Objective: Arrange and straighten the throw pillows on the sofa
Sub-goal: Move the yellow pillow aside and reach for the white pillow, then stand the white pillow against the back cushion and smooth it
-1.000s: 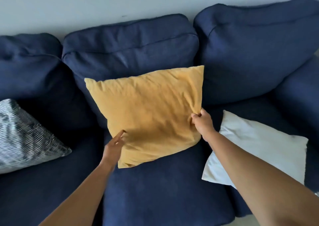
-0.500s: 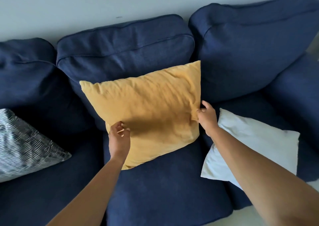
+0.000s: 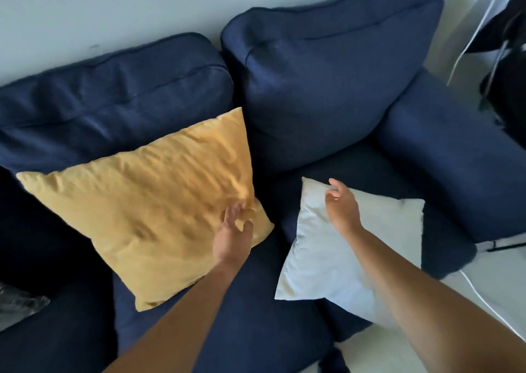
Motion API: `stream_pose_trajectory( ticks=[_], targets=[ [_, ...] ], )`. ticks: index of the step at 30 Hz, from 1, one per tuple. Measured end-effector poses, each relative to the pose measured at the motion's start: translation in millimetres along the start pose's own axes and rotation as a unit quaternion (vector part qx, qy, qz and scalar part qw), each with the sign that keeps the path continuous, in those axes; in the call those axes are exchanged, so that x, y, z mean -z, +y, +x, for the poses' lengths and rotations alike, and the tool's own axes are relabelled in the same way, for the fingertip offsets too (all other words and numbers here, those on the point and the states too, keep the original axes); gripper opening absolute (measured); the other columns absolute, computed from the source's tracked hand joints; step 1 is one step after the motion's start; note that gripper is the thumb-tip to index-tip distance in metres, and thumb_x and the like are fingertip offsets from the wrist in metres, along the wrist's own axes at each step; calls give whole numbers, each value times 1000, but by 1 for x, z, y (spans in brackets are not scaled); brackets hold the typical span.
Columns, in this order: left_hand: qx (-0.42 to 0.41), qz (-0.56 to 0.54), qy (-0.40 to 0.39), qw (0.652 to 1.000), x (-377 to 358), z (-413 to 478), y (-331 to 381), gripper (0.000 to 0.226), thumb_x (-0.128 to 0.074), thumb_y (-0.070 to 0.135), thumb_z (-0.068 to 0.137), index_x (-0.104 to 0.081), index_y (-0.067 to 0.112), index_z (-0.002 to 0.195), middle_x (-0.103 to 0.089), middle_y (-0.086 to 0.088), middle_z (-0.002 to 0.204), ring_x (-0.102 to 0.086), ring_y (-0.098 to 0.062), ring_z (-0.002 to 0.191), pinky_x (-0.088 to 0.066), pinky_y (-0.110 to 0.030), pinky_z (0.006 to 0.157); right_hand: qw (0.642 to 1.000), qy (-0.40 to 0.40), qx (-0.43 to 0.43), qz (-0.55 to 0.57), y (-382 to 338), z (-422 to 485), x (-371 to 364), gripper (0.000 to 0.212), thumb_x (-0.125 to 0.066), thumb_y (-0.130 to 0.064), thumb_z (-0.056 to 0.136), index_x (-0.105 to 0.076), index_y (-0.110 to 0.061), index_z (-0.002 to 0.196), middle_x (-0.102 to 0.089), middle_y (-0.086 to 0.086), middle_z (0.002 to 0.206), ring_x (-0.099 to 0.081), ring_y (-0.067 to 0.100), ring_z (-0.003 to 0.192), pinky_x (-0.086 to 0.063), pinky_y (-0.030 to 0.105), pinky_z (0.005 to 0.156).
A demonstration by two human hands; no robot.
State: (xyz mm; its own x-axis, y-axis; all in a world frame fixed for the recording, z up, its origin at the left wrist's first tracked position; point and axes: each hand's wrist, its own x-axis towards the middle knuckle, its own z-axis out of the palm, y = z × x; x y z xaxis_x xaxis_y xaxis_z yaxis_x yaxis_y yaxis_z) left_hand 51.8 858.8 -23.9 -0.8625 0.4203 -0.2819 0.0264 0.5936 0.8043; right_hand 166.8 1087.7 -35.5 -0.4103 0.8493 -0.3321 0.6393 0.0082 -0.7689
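A mustard yellow pillow (image 3: pixel 142 204) leans tilted against the middle back cushion of the navy sofa (image 3: pixel 327 82). My left hand (image 3: pixel 232 234) hovers open over its lower right corner, fingers spread and holding nothing. A pale white pillow (image 3: pixel 378 230) lies flat on the right seat. Above its upper left part my right hand (image 3: pixel 341 206) is open, fingers loosely curled and empty. A striped grey pillow (image 3: pixel 17 307) shows only a corner at the left edge.
The sofa's right armrest (image 3: pixel 455 167) borders the white pillow. Beyond it stand a dark bag or garment (image 3: pixel 506 59) and white cables (image 3: pixel 469 39). Pale floor (image 3: pixel 489 287) with a white cord lies at the lower right.
Both hands have let go of the yellow pillow, which now rests on the sofa. My right hand has moved right over the white pillow, and the view has swung to the right.
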Motion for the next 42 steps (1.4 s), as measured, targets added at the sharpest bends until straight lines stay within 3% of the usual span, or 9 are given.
stream_pose_trajectory(
  ticks=[7,12,16,20,24,29,33,36,42],
  targets=[
    [59,-12,-156,986,-153,24,39,62,-65,40,92,-40,39,149,-41,-1,153,-45,-20,136,-41,-41,111,996,52,-39,-54,86,59,123,48,-48,-17,97,-47,-20,145,-59,7,134,-56,26,122,-41,38,104],
    [122,14,-168,978,-234,39,53,80,-59,68,84,-23,53,153,-30,-4,159,-36,-23,143,-34,-36,109,977,87,-151,-122,147,94,180,80,-58,-53,91,-18,-31,156,-38,15,151,-42,38,134,-32,55,107],
    [216,44,-118,968,-256,51,44,106,-53,87,63,-2,59,152,-19,-7,165,-26,-33,148,-28,-55,116,975,-20,-223,-12,182,105,184,104,-63,-70,78,1,-42,156,-27,9,159,-42,32,138,-37,45,104],
    [251,-38,-100,962,-254,47,31,123,-60,87,54,-1,51,156,-32,5,162,-44,-26,139,-38,-37,107,970,-84,-218,59,192,106,163,106,-66,-69,76,1,-45,155,-29,0,161,-41,25,140,-37,36,101],
    [249,-106,-79,959,-248,42,40,109,-72,73,66,-12,51,155,-40,8,156,-52,-16,125,-38,-30,99,973,-71,-210,65,179,111,149,99,-65,-65,80,-7,-43,156,-37,3,155,-47,26,134,-39,33,94],
    [169,-162,19,972,-218,40,81,79,-73,47,83,-29,56,148,-56,12,140,-59,-14,115,-45,-32,96,989,-32,-121,79,132,126,143,93,-64,-59,82,-13,-36,156,-41,-6,152,-48,19,132,-41,31,101],
    [46,-154,78,984,-170,51,138,70,-69,47,86,-30,68,140,-59,30,126,-60,-4,110,-49,-27,91,985,-2,-62,161,78,147,138,88,-60,-62,78,-19,-40,153,-48,-33,121,-53,-4,100,-38,23,86],
    [-64,-50,112,990,-140,74,183,70,-65,45,90,-24,68,142,-52,37,130,-55,3,108,-40,-11,78,973,16,-59,222,50,161,124,78,-57,-57,85,-28,-33,153,-55,-18,132,-57,7,113,-44,33,98],
    [-194,246,23,949,-138,128,228,66,-57,35,98,-27,48,154,-58,-2,114,-55,-24,109,-42,-41,98,993,78,-23,87,17,167,105,71,-54,-26,95,-20,-28,156,-27,7,158,-50,29,129,-44,41,100]
  ],
)
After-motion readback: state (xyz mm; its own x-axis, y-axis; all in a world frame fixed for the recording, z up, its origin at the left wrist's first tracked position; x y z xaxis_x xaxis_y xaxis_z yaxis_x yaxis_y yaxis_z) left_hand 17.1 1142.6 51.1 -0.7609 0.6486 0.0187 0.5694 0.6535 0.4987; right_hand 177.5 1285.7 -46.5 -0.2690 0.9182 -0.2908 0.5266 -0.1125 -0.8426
